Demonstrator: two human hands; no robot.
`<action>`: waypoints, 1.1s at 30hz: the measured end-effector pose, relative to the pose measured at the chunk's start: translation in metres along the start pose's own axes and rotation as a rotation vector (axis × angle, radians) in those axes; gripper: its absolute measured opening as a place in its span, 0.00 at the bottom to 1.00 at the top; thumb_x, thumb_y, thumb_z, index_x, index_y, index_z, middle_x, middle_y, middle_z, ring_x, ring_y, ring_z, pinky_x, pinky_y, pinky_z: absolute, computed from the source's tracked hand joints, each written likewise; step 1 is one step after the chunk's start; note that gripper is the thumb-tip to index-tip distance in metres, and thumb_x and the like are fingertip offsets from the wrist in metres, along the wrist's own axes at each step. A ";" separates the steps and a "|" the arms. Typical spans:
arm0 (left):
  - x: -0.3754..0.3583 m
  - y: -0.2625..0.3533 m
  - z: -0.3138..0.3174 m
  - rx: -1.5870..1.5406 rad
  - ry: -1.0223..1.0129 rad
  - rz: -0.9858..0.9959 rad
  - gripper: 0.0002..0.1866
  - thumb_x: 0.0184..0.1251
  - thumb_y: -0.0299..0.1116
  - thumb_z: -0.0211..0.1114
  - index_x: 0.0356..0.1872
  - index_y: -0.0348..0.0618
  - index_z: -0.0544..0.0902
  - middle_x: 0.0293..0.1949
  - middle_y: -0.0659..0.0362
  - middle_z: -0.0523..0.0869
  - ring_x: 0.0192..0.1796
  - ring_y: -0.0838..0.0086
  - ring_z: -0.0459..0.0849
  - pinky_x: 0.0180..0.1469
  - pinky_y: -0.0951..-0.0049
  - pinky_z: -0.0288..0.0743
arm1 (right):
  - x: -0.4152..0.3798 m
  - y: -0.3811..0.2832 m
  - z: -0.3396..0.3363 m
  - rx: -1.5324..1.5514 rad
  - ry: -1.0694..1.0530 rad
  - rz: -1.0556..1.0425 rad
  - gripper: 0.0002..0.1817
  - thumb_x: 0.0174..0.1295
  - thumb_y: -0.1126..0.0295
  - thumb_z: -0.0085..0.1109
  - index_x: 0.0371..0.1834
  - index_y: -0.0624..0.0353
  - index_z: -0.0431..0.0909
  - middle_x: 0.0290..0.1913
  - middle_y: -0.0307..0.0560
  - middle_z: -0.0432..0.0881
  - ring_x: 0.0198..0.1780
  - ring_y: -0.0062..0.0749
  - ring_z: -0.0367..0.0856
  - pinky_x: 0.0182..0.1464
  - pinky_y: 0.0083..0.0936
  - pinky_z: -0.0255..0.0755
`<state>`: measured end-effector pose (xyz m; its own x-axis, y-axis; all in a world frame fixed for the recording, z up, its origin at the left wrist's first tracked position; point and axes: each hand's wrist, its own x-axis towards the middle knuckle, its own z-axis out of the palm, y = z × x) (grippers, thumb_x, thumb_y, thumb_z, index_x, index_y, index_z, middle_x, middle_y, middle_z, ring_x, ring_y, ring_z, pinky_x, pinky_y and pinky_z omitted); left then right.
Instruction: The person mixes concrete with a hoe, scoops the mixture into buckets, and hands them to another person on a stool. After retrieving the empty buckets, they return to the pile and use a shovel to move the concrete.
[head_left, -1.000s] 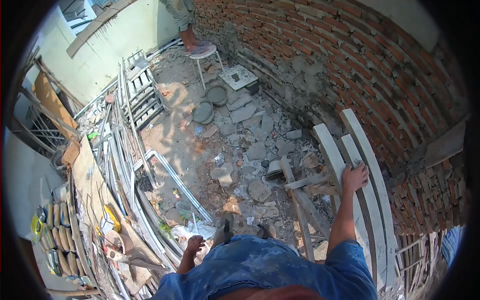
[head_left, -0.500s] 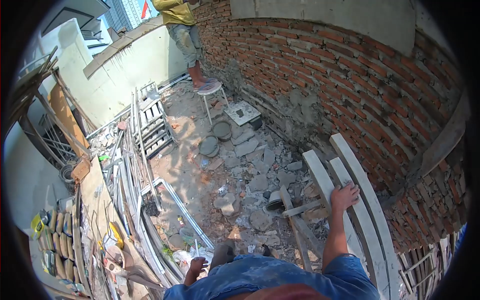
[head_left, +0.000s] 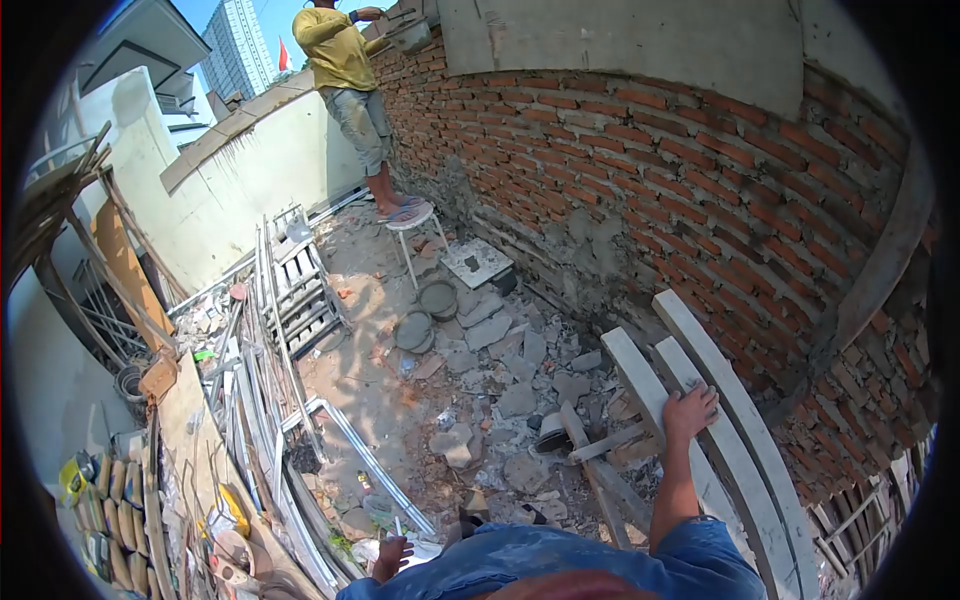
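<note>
As the view tilts up toward a co-worker [head_left: 345,65] on a stool [head_left: 423,217], the right hand [head_left: 691,408] stays spread on the middle plank [head_left: 732,460] beside the brick wall [head_left: 610,140], seemingly just resting, the left hand [head_left: 393,553] loosely uncurled, apparently empty.

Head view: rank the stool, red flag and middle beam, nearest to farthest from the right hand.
1. Middle beam: under the right hand.
2. Stool: by the brick wall, under a person's feet.
3. Red flag: upper left, beyond the pale wall.
</note>
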<state>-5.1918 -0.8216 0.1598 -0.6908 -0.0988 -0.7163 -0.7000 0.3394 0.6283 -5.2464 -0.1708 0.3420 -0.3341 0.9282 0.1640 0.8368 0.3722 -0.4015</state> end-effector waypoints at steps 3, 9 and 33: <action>0.021 0.023 0.011 -0.215 -0.049 -0.155 0.15 0.64 0.40 0.51 0.50 0.48 0.73 0.45 0.56 0.82 0.42 0.65 0.81 0.44 0.56 0.70 | 0.001 0.000 -0.002 0.007 0.004 0.003 0.33 0.53 0.60 0.58 0.62 0.56 0.61 0.68 0.54 0.57 0.71 0.46 0.48 0.68 0.55 0.40; 0.028 0.038 0.032 -0.096 -0.177 -0.146 0.15 0.68 0.38 0.45 0.52 0.46 0.70 0.53 0.57 0.79 0.49 0.66 0.78 0.44 0.61 0.71 | 0.001 -0.002 0.000 -0.029 0.022 0.002 0.33 0.52 0.61 0.59 0.62 0.56 0.61 0.67 0.54 0.58 0.71 0.46 0.49 0.67 0.56 0.41; 0.017 -0.001 0.023 0.042 -0.253 -0.071 0.26 0.62 0.41 0.55 0.57 0.35 0.66 0.52 0.57 0.80 0.49 0.67 0.81 0.43 0.62 0.77 | 0.000 -0.004 0.004 -0.045 0.046 -0.009 0.32 0.50 0.62 0.58 0.60 0.57 0.63 0.66 0.55 0.59 0.69 0.47 0.51 0.67 0.55 0.44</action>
<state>-5.1990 -0.8023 0.1403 -0.5697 0.1114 -0.8142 -0.7331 0.3790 0.5648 -5.2515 -0.1725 0.3396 -0.3222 0.9233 0.2093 0.8529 0.3790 -0.3590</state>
